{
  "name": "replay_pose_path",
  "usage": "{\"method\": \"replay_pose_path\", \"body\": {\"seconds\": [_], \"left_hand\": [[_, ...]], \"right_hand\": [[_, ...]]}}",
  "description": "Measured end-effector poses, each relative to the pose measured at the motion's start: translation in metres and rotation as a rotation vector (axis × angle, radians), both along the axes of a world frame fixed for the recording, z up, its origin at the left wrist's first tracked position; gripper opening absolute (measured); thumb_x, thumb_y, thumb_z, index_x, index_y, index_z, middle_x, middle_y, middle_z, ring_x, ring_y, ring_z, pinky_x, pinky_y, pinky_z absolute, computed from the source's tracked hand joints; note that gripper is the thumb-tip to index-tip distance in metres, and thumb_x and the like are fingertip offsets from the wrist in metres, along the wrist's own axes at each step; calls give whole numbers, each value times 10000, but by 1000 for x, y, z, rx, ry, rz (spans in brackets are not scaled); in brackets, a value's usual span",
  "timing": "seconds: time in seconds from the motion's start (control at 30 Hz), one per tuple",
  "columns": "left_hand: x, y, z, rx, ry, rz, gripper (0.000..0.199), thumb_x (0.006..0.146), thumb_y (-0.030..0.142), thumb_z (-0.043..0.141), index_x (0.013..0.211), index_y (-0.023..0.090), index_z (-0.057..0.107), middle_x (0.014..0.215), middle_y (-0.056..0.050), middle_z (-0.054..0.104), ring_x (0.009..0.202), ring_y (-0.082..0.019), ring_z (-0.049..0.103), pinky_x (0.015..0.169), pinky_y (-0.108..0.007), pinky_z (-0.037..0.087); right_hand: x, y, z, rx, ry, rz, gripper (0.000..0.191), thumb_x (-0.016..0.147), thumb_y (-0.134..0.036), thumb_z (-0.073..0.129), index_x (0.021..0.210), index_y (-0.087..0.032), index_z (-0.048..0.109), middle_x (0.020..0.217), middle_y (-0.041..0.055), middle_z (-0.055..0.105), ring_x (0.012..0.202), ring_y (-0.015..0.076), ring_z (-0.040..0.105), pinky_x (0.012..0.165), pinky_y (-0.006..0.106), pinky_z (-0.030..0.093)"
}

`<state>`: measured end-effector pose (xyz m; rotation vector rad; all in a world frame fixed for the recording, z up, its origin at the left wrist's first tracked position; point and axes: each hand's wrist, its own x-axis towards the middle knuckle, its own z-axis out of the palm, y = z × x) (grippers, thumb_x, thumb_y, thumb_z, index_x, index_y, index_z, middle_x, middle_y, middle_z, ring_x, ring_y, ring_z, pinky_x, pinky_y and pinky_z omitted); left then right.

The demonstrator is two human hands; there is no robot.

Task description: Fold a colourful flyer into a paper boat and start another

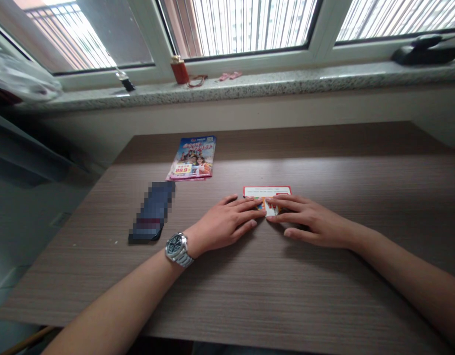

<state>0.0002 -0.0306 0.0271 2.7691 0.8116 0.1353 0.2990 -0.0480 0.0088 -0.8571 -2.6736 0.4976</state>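
Observation:
A small folded leaflet [267,191] with a red border and coloured print lies flat near the middle of the table. My left hand [229,221] rests on its left side, fingers stretched out and palm down. From the right, my right hand [309,219] lays its extended fingers on the other side, the fingertips of both hands almost meeting. Part of the leaflet is hidden beneath the fingers. A silver wristwatch [177,248] circles my left wrist.
A stack of colourful flyers [194,158] sits at the back left of the wooden table [342,172]. Nearer is a dark, pixelated phone-like object [152,212]. Along the stone windowsill [286,84] stand a red bottle-shaped item [179,70], pink clips [230,76] and a black device [427,50].

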Motion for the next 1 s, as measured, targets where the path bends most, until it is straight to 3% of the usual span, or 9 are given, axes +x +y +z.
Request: {"method": "replay_pose_path", "body": {"seconds": [0.17, 0.27, 0.5, 1.0], "left_hand": [[-4, 7, 3, 34, 5, 12, 426, 1087, 375, 319, 1481, 373, 479, 1610, 17, 388, 1452, -183, 424, 1231, -420, 271], [-11, 13, 5, 82, 21, 96, 417, 1082, 387, 334, 1441, 351, 543, 1611, -5, 387, 1471, -228, 396, 1220, -452, 296], [-17, 16, 6, 81, -15, 118, 425, 1079, 352, 342, 1434, 270, 560, 1532, -52, 502, 1348, -222, 549, 1149, -409, 431], [-7, 9, 1, 126, -1, 158, 441, 1076, 219, 292, 1435, 97, 517, 1530, -122, 493, 1320, -214, 578, 1114, -348, 493]], "right_hand": [[-1, 1, -4, -4, 14, -12, 413, 971, -375, 600, 1382, -343, 623, 1587, 42, 449, 1446, 290, 428, 1177, 521, 380], [0, 1, -4, -6, 8, -14, 411, 974, -368, 594, 1384, -348, 621, 1588, 36, 447, 1445, 289, 429, 1171, 524, 389], [-1, 0, -3, -16, 25, -24, 411, 968, -367, 601, 1378, -354, 626, 1574, 34, 468, 1433, 295, 446, 1160, 527, 406], [-2, -2, -2, 20, -17, -30, 396, 981, -371, 583, 1371, -323, 632, 1589, 50, 446, 1448, 293, 423, 1172, 517, 391]]}}
